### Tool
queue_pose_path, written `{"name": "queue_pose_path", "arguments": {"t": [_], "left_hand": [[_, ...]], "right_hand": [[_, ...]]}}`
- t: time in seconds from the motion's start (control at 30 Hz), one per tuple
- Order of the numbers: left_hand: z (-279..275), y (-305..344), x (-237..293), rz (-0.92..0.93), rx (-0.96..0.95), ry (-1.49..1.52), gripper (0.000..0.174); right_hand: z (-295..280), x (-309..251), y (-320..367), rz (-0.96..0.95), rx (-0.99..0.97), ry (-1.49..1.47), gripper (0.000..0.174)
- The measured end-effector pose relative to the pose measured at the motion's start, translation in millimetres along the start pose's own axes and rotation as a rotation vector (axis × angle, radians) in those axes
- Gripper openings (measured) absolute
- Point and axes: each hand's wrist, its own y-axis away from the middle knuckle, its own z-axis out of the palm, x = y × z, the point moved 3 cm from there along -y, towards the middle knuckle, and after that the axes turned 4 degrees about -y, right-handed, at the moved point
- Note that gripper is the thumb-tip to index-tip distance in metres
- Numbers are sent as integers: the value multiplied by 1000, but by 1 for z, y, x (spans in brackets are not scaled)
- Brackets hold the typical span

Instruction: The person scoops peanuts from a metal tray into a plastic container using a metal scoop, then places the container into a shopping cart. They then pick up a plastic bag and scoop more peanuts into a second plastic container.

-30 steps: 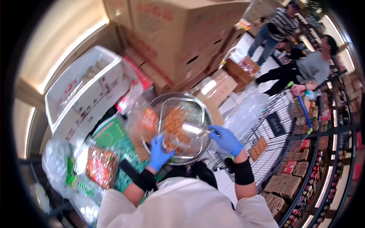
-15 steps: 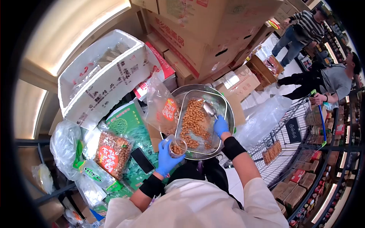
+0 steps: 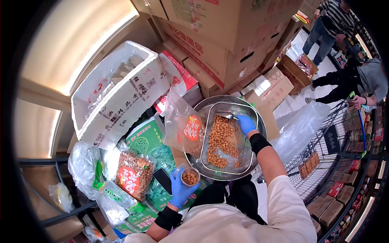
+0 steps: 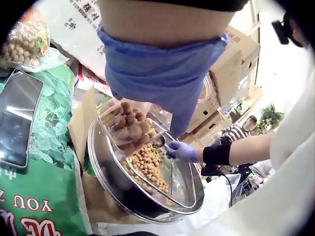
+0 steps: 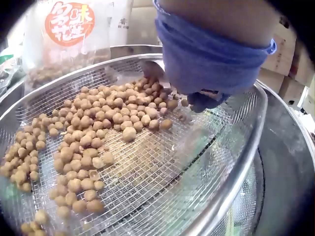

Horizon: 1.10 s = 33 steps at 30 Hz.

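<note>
My gloved left hand [image 3: 181, 192] holds a clear plastic cup [image 3: 196, 171], partly filled with round brown coated peanuts [image 4: 132, 129], just left of a big metal basin [image 4: 112, 186]. Inside the basin sits a wire mesh basket [image 5: 238, 179] with a layer of the same peanuts [image 5: 91, 128], heaped toward one side with bare mesh beside them. In the basket's far part, my gloved right hand [image 3: 246, 124] grips a metal scoop [image 3: 224, 115] by its handle. The scoop's bowl lies at the edge of the peanuts; my right fingers are mostly hidden in the right wrist view.
An open plastic bag of peanuts [image 3: 182, 121] leans at the basin's left. Farther left are a sealed peanut bag [image 3: 133, 174], a phone [image 3: 163, 181] and a white foam box [image 3: 121, 105]. Cardboard boxes [image 3: 227, 52] stack behind; a shopping cart [image 3: 320, 158] and two people stand right.
My left hand has drawn the cup away from the basket, down and left. My right hand has carried the scoop from near the cup to the basket's far end. The head view has shifted.
</note>
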Motion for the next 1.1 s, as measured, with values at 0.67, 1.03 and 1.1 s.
{"name": "queue_pose_path", "arguments": {"t": [0.67, 1.03, 1.1], "left_hand": [[21, -45, 31, 109, -33, 79, 84], [49, -69, 35, 160, 14, 124, 87], [53, -72, 41, 173, 26, 126, 87]], "right_hand": [[78, 16, 114, 457, -667, -902, 27], [-22, -23, 150, 347, -470, -1028, 31], [-70, -44, 156, 337, -469, -921, 31]]}}
